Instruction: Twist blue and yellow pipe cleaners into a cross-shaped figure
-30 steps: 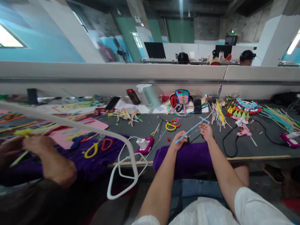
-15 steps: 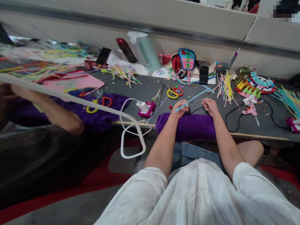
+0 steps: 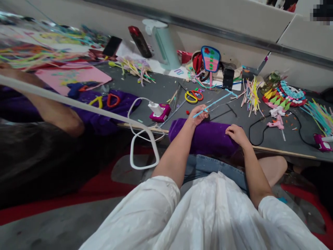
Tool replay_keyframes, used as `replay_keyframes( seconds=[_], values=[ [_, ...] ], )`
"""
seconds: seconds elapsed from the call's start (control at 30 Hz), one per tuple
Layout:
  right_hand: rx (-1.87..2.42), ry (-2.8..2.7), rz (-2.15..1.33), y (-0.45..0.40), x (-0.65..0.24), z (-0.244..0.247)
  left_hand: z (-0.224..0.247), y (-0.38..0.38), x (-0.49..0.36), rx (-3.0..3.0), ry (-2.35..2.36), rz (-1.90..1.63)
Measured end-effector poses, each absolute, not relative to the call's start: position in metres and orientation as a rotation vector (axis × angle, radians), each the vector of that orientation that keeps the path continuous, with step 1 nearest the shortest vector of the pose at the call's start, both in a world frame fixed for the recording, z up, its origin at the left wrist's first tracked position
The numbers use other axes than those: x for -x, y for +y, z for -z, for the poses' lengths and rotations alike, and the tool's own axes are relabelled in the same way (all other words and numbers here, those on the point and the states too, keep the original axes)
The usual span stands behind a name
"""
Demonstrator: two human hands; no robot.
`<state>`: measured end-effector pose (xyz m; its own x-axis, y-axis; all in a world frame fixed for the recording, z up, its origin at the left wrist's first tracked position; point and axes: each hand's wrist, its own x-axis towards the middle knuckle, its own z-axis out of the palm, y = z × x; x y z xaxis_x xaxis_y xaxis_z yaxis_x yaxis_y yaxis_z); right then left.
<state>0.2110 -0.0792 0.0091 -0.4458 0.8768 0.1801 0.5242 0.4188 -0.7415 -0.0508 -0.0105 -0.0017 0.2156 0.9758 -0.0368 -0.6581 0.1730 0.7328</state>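
My left hand is closed around the lower end of a light-blue pipe cleaner stem, bent at its far tip. A thin bare wire runs beside the stem toward the upper right. Under my wrists lies a rolled purple towel at the table's front edge. My right hand rests at the towel's right end with its fingers curled together; whether anything is pinched in them is hidden. Yellow-and-orange scissors lie just beyond my left hand.
A pink glue gun with a black cord lies to the right, near a pipe cleaner bundle. A purple power socket sits left. A white curved frame crosses the left foreground, near another person's arm.
My right hand has dropped from beside the wire down to the towel's right end. My left hand keeps its hold on the blue stem. The view has shifted slightly.
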Motion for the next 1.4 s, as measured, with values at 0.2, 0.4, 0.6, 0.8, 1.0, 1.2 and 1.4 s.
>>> replay_keyframes(
  seconds=[0.2, 0.4, 0.6, 0.8, 1.0, 1.2, 1.4],
  values=[
    [1.129, -2.120, -0.825, -0.088, -0.221, -0.013, 0.002, -0.009, 0.052, -0.754, 0.518, -1.245],
    [1.166, -2.259, -0.715, -0.095, -0.218, -0.016, 0.002, -0.009, 0.053, -0.751, 0.516, -1.255],
    [1.142, -2.297, -0.687, -0.104, -0.207, -0.018, 0.002, -0.010, 0.052, -0.736, 0.517, -1.261],
    [1.164, -2.187, -0.697, -0.101, -0.203, -0.015, 0.001, -0.010, 0.051, -0.698, 0.532, -1.251],
    [1.128, -2.028, -0.693, -0.077, -0.190, -0.012, 0.002, -0.010, 0.050, -0.730, 0.484, -1.251],
    [1.185, -2.269, -0.603, -0.061, -0.174, -0.004, 0.006, -0.010, 0.050, -0.754, 0.539, -1.265],
    [1.271, -1.953, -0.650, -0.068, -0.187, -0.019, 0.003, -0.012, 0.050, -0.759, 0.536, -1.261]
  ],
)
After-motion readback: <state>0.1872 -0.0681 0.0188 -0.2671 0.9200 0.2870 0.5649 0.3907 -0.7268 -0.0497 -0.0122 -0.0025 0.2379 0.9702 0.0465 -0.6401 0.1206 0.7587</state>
